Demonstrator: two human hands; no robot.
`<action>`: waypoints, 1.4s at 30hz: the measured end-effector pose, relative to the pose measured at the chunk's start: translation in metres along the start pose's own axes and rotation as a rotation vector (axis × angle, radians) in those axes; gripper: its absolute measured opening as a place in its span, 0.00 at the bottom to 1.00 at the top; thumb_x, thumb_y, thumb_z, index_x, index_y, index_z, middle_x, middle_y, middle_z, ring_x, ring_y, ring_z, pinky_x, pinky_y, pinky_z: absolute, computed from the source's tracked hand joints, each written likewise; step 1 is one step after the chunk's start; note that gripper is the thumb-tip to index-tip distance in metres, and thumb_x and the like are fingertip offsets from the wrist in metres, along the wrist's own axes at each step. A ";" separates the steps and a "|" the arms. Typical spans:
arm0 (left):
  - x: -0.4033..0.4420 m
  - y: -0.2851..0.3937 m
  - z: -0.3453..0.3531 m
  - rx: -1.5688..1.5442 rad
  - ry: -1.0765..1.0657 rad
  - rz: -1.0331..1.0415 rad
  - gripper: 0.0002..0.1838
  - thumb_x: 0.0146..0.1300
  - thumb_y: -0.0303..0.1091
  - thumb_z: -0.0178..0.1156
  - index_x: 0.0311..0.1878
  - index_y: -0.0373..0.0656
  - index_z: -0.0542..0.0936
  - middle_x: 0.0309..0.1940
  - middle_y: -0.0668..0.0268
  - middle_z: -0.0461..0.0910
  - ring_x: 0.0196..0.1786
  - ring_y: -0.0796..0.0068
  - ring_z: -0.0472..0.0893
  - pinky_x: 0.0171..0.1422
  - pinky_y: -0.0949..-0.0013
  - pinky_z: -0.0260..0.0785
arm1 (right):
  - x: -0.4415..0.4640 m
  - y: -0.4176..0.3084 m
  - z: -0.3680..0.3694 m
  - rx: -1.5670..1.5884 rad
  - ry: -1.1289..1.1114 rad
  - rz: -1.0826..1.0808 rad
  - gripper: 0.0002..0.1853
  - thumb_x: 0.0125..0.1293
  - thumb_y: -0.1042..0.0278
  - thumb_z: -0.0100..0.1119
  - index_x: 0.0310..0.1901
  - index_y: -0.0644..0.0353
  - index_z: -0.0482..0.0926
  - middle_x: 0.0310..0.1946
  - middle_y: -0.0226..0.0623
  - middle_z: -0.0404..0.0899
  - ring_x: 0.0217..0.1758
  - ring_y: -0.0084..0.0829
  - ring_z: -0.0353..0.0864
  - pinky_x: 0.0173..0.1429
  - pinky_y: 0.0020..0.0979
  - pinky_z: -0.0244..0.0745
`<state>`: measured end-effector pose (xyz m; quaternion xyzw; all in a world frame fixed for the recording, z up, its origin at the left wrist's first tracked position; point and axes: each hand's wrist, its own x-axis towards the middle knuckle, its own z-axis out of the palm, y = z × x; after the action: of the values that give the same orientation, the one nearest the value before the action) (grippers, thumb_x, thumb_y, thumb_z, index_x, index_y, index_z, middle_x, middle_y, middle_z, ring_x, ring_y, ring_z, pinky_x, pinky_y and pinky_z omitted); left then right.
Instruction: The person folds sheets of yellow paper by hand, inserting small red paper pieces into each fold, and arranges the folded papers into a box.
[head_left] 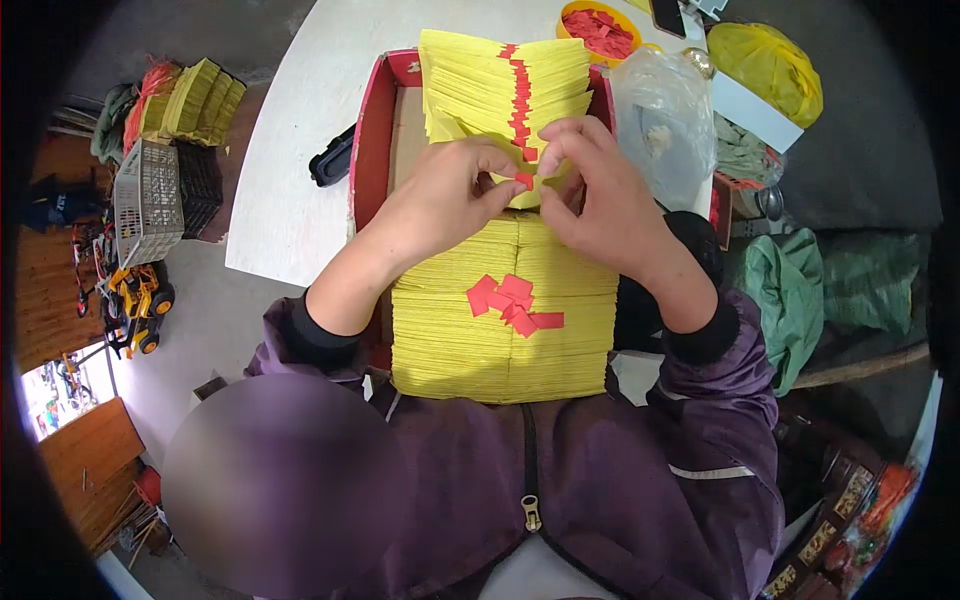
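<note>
My left hand (450, 190) pinches a small red paper slip (524, 181) between thumb and fingertips, over a yellow paper sheet. My right hand (605, 195) is closed at that sheet's right side, its curled fingers on the yellow paper (533, 198). Beyond them fans a stack of yellow paper (465, 85) with a line of red slips (520, 90) down its middle. Nearer to me lies a thick, tightly packed yellow paper stack (450, 350). Several loose red slips (512, 300) rest on top of it. The exact finger contact is partly hidden.
A red box (370, 180) surrounds the far stack on a white table (290, 180). A black case (333, 157) lies left of it. At the back right are a yellow bowl of red slips (565, 22), a clear plastic bag (660, 120) and a yellow bag (765, 75).
</note>
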<state>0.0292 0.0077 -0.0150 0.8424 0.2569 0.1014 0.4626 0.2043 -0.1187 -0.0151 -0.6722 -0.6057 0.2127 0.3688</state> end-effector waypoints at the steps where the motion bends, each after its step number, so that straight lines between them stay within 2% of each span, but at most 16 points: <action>1: 0.000 -0.001 0.000 -0.005 0.009 0.028 0.05 0.66 0.23 0.68 0.43 0.31 0.88 0.35 0.63 0.86 0.29 0.75 0.76 0.35 0.73 0.70 | -0.001 0.001 0.000 -0.025 0.002 -0.025 0.11 0.61 0.72 0.67 0.42 0.53 0.75 0.52 0.31 0.77 0.29 0.30 0.80 0.37 0.32 0.76; 6: -0.005 0.003 -0.001 0.027 -0.003 0.075 0.05 0.67 0.22 0.68 0.42 0.31 0.88 0.37 0.62 0.85 0.30 0.74 0.76 0.35 0.73 0.70 | -0.003 0.007 0.003 -0.105 0.012 -0.070 0.11 0.61 0.72 0.67 0.42 0.53 0.75 0.53 0.29 0.77 0.31 0.29 0.81 0.37 0.31 0.77; 12: -0.006 0.004 0.002 0.112 0.014 0.137 0.05 0.66 0.22 0.68 0.42 0.31 0.88 0.37 0.61 0.85 0.30 0.73 0.76 0.35 0.72 0.71 | -0.001 0.005 0.007 -0.034 -0.013 -0.065 0.12 0.61 0.72 0.67 0.42 0.52 0.75 0.52 0.30 0.78 0.31 0.30 0.81 0.37 0.31 0.77; 16: -0.008 0.006 0.002 0.095 0.010 0.052 0.05 0.65 0.22 0.68 0.41 0.31 0.89 0.37 0.61 0.85 0.30 0.72 0.77 0.36 0.71 0.71 | -0.003 0.005 0.006 0.132 -0.035 0.006 0.13 0.61 0.72 0.67 0.45 0.53 0.73 0.46 0.31 0.79 0.32 0.32 0.82 0.38 0.33 0.77; 21: -0.008 0.007 0.003 0.098 0.022 0.070 0.05 0.64 0.20 0.67 0.43 0.33 0.86 0.37 0.62 0.85 0.31 0.73 0.78 0.36 0.71 0.71 | -0.004 -0.003 0.002 0.035 -0.050 0.099 0.15 0.62 0.73 0.65 0.48 0.54 0.70 0.39 0.32 0.80 0.32 0.35 0.82 0.39 0.35 0.76; 26: -0.008 0.010 0.006 0.036 0.101 0.091 0.07 0.64 0.18 0.65 0.45 0.36 0.82 0.36 0.61 0.85 0.31 0.73 0.79 0.35 0.70 0.71 | -0.004 -0.001 0.008 -0.033 -0.014 0.077 0.16 0.63 0.74 0.63 0.49 0.54 0.68 0.37 0.32 0.81 0.33 0.38 0.83 0.40 0.37 0.76; 32: -0.011 0.023 -0.004 0.101 -0.005 0.007 0.09 0.64 0.18 0.64 0.46 0.39 0.79 0.36 0.61 0.85 0.31 0.73 0.79 0.35 0.70 0.70 | -0.005 0.002 0.010 0.033 0.010 0.072 0.16 0.63 0.74 0.63 0.49 0.53 0.68 0.38 0.33 0.81 0.33 0.39 0.83 0.40 0.38 0.76; 37: -0.009 0.016 0.001 0.072 -0.006 0.068 0.09 0.65 0.19 0.65 0.47 0.38 0.81 0.36 0.62 0.83 0.29 0.72 0.78 0.34 0.69 0.69 | -0.010 -0.007 0.005 -0.072 -0.023 0.101 0.17 0.63 0.75 0.63 0.50 0.53 0.68 0.38 0.33 0.81 0.34 0.40 0.84 0.39 0.39 0.76; 42: -0.008 0.014 0.002 0.171 0.050 0.138 0.08 0.65 0.20 0.67 0.47 0.37 0.83 0.36 0.62 0.82 0.29 0.71 0.78 0.35 0.68 0.70 | -0.012 -0.013 0.001 -0.075 -0.055 0.124 0.15 0.62 0.76 0.62 0.48 0.54 0.71 0.37 0.32 0.80 0.37 0.39 0.83 0.38 0.37 0.76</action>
<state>0.0277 -0.0042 -0.0039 0.8917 0.2176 0.1319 0.3743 0.1934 -0.1298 -0.0080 -0.7157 -0.5802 0.2307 0.3128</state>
